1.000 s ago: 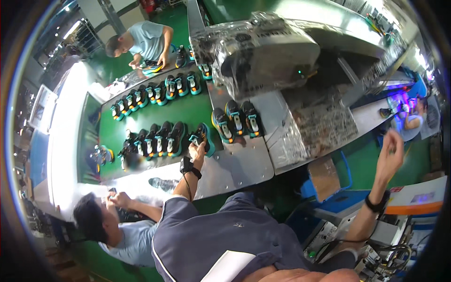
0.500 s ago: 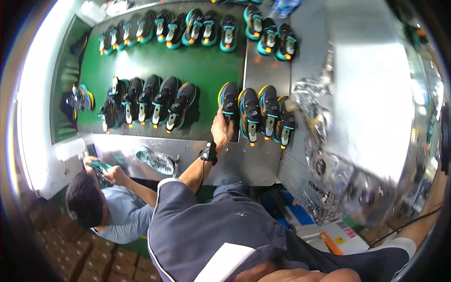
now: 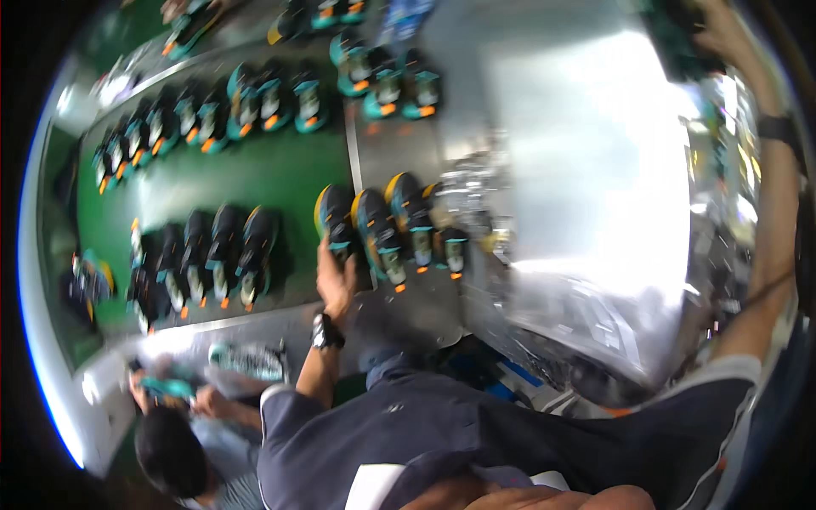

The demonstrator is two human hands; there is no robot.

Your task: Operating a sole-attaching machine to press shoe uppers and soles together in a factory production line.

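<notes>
My left hand, a black watch on its wrist, grips the heel of a dark shoe with teal and yellow trim. That shoe is the leftmost of a short row of similar shoes standing on a grey metal table. My right arm runs up the right side of the view, with a black band on the wrist. My right hand is at the top right edge next to a dark teal object. The blur hides whether it holds anything.
A green belt carries several rows of dark and teal shoes. A bright metal machine housing fills the right. A co-worker at the lower left handles a teal shoe.
The view has swung and closed in on the table. My right arm has risen from the lower right to the top right. My left hand has stayed on the dark shoe.
</notes>
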